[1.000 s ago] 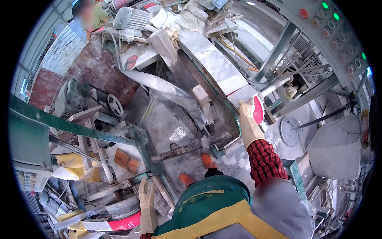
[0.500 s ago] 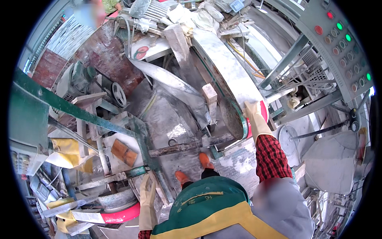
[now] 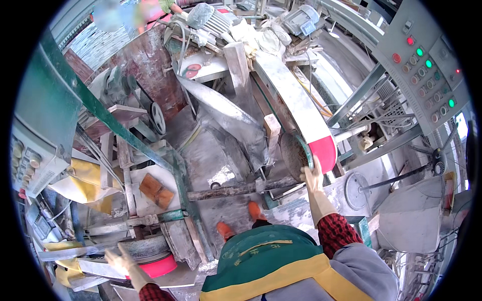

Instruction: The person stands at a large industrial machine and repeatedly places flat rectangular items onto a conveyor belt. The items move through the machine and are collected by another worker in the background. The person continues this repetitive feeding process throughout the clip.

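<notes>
One long white belt (image 3: pixel 288 93) with a pink section (image 3: pixel 324 152) at its near end slants toward the person, and everything else lies about it. Just below the belt's pink section, the right hand (image 3: pixel 314 179), in a cream glove, has its fingers stretched out and slightly parted near a green-edged wheel (image 3: pixel 293 150); whether it touches the belt, I cannot tell. Well to the left of the long white belt, the gloved left hand (image 3: pixel 119 260) is unclenched, fingers spread, over a second belt (image 3: pixel 159 267), also white and pink, which curves round a grey drum (image 3: pixel 144 247); contact there is unclear too. Left of the long white belt are a curved grey strip (image 3: pixel 221 105) and, farther off, a spoked pulley (image 3: pixel 157 119) and a brown block (image 3: pixel 156 190). Below the belt and to its left lies a rough pole (image 3: pixel 246 188), with orange shoes (image 3: pixel 255 211) on the person's side. Right of the belt stands a grey control panel (image 3: pixel 422 75) with lit green and red lamps.
</notes>
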The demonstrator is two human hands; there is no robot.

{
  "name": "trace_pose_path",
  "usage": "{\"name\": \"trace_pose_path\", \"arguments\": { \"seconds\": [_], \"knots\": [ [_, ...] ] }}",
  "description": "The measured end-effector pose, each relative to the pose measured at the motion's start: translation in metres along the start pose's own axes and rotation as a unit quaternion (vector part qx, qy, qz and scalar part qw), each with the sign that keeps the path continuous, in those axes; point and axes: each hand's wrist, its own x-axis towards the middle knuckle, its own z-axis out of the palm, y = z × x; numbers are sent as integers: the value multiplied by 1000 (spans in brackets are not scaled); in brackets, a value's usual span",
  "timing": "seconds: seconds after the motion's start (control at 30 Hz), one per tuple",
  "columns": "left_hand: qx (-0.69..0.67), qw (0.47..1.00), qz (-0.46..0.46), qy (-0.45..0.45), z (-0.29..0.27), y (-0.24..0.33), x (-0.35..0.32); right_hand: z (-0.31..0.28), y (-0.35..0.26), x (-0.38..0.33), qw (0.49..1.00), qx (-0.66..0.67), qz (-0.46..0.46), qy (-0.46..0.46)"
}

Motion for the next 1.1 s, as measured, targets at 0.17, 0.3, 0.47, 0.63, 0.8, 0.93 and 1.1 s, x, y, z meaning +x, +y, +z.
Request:
{"name": "trace_pose_path", "arguments": {
  "seconds": [0.17,0.3,0.47,0.63,0.8,0.93,1.1],
  "knots": [
    [-45,966,-237,-87,30,-79,27,-52,49,-22,993,-102,46,-42],
    [-78,983,-163,12,97,-111,21,-67,52,-27,985,-136,106,-22],
    [-108,982,-152,-14,69,-90,14,-44,62,-23,984,-119,107,-71],
    [-116,986,-114,48,84,-81,-27,33,56,-41,978,-47,106,-173],
    [-122,992,-34,2,54,-48,-84,88,54,-70,942,15,153,-300],
    [-205,979,4,-17,59,-15,-136,115,31,-94,911,-60,165,-374],
    [-615,687,105,-372,-36,164,-222,127,26,-112,879,-4,177,-444]
  ]
}}
